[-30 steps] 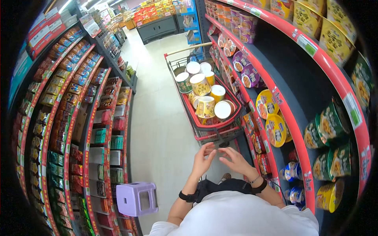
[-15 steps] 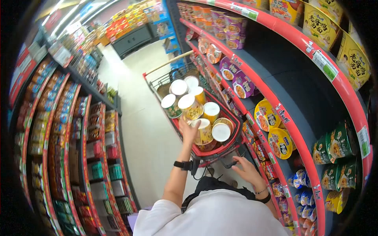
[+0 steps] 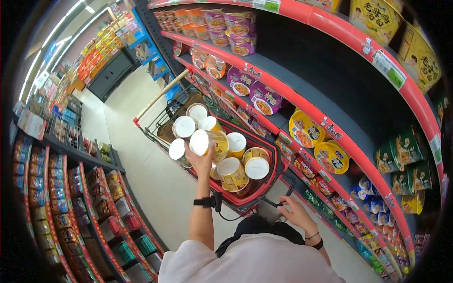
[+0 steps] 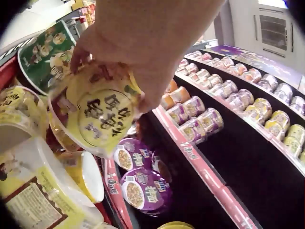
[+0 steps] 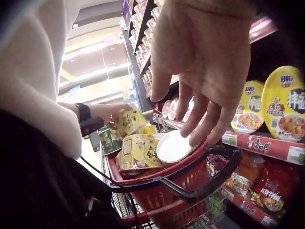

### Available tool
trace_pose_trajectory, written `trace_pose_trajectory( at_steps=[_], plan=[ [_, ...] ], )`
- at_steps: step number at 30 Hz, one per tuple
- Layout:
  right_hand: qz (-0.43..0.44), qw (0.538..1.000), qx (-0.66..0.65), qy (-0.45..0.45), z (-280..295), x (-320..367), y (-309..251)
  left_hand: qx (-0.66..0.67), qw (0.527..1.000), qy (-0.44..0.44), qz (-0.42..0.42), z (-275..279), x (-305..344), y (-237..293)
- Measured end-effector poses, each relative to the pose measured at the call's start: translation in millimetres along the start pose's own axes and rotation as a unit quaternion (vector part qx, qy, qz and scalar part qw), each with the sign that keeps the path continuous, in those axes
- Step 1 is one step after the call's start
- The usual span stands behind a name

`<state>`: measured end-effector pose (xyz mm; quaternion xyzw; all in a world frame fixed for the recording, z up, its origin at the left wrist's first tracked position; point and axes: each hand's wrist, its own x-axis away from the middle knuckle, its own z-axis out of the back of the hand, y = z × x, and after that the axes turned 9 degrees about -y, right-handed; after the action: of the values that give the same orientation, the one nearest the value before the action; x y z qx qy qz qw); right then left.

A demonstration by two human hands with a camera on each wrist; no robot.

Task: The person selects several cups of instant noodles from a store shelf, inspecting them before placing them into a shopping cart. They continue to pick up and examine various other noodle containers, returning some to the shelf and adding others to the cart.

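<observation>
My left hand (image 3: 200, 162) grips a yellow noodle tub (image 3: 219, 146) with a white lid, tilted among the other tubs. In the left wrist view the fingers and thumb curl round the tub's upper end, and its printed side faces the camera. Several more yellow tubs (image 3: 233, 175) and a green tub (image 4: 47, 55) stand or lean close by in a red basket (image 3: 225, 198) on the cart. My right hand (image 3: 297, 214) hovers by the basket's black handle (image 5: 190, 191), its fingers loosely bent and holding nothing.
On the right, shelves with red edges (image 3: 302, 101) hold purple noodle bowls (image 3: 265, 98), yellow bowls (image 3: 331, 157) and green tubs (image 3: 400, 150). The metal cart (image 3: 163, 85) stands close against them. Packet shelves (image 3: 87, 207) line the left of the aisle floor (image 3: 146, 184).
My left hand has gone from above the floor to the basket and taken hold of a yellow tub, now tilted. The right hand has moved down beside the handle. The view has swung right.
</observation>
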<state>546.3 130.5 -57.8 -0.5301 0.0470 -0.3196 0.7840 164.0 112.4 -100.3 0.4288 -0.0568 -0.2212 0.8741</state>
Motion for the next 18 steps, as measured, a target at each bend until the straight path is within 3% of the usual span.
trace_pose_trajectory(
  at_steps=[2, 3, 4, 6, 8, 9, 11, 12, 14, 18],
  plan=[
    [0.002, 1.0, -0.009, 0.016, -2.5, -1.3, -1.5, 0.061, 0.998, -0.006, -0.027, 10.8, 15.7, 11.9],
    [0.021, 0.999, -0.028, 0.035, -2.9, -3.5, -2.1, 0.292, 0.946, -0.133, 0.037, 20.3, 27.8, 30.2],
    [0.04, 0.997, -0.046, 0.055, -1.0, -6.5, -3.6, 0.499, 0.822, -0.254, 0.103, 27.9, 40.9, 47.6],
    [0.032, 0.994, -0.073, 0.073, 8.8, -8.3, -23.0, 0.628, 0.642, -0.404, 0.173, 37.0, 73.9, 69.4],
    [0.089, 0.988, -0.065, 0.11, 15.4, -4.6, -27.2, 0.685, 0.516, -0.475, 0.197, 28.8, 108.6, 95.7],
    [0.081, 0.987, -0.069, 0.124, 20.0, -0.8, -32.5, 0.678, 0.511, -0.488, 0.202, 22.3, 124.6, 105.1],
    [0.127, 0.964, -0.168, 0.162, 30.2, 11.5, -42.2, 0.682, 0.42, -0.551, 0.234, 9.7, 155.7, 122.1],
    [0.121, 0.963, -0.166, 0.175, 33.3, 20.1, -36.5, 0.677, 0.413, -0.562, 0.238, 5.4, 170.2, 129.7],
    [0.163, 0.91, -0.324, 0.203, 43.4, 39.2, -19.2, 0.606, 0.449, -0.633, 0.176, -3.4, 203.7, 146.1],
    [0.217, 0.87, -0.366, 0.249, 78.7, 97.7, 6.0, 0.55, 0.436, -0.7, 0.13, -24.1, 270.8, 165.6]
  ],
)
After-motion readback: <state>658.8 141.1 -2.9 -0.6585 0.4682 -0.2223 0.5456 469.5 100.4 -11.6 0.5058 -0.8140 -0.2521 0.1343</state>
